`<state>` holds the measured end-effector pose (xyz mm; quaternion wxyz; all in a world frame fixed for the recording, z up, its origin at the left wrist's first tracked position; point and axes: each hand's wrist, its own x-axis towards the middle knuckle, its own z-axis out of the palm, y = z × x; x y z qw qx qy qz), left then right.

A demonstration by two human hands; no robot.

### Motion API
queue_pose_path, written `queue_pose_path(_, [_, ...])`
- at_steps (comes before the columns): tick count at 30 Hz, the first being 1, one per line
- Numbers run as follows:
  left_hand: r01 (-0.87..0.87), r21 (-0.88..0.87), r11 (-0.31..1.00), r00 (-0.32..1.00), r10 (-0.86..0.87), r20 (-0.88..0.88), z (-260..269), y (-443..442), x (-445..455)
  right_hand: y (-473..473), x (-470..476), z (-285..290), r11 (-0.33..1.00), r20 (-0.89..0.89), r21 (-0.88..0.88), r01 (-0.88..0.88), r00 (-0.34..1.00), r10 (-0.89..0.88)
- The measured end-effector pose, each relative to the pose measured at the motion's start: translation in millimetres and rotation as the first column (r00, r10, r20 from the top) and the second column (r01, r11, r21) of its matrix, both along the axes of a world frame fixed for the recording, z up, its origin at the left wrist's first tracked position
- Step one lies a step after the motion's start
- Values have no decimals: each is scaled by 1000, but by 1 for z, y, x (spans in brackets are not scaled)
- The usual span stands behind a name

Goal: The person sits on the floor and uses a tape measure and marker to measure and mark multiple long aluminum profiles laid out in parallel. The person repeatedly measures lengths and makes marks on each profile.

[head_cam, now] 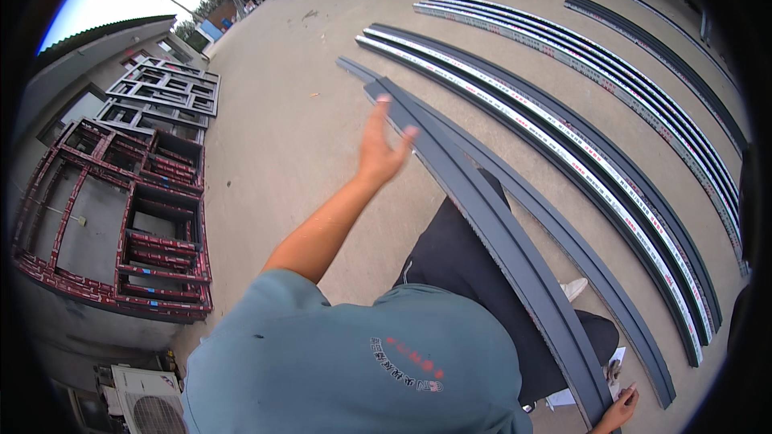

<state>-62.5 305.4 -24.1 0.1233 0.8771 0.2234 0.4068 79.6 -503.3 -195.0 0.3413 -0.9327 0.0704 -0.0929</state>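
A long dark-grey window-frame profile [482,211] runs slantwise in front of my body, passing over my dark trousers. Near its far end is my left hand [383,147], slightly blurred, with thumb and forefinger spread and their tips over the profile's edge. Whether they press on it cannot be told. My right hand [621,410] is at the near end, its wrist across the profile and its fingers curled past the outer edge; its grip is not clear. A second grey profile [579,253] lies just beyond, partly covered by the first at its far end.
Film-covered dark profiles [543,120] lie in rows on the concrete floor [271,132], with white-faced ones [531,36] and black ones [651,42] farther off. Assembled window frames [126,223] lean on the left wall. An air-conditioner unit [148,398] stands at lower left.
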Motion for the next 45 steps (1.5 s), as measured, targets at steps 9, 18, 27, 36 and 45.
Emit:
queue_pose_path(9, [541, -76, 838, 706, -502, -499, -35, -110, 38, -74, 1, -8, 966, -154, 18, -259, 954, 258])
queue_pose_path(18, [589, 101, 802, 755, -501, -423, -56, -103, 35, -101, -10, -7, 930, -276, -225, -291, 934, 226])
queue_pose_path(27, [597, 210, 774, 761, -465, -452, -56, -90, 34, -106, 2, -5, 927, -381, -211, -312, 899, 216])
queue_pose_path(36, [531, 282, 799, 820, -401, -409, -57, -6, 28, -11, -2, 17, 892, -205, -298, -340, 935, 288])
queue_pose_path(45, [419, 283, 863, 839, -249, -485, -78, 54, 4, 88, 7, 57, 817, -213, -368, -445, 895, 391])
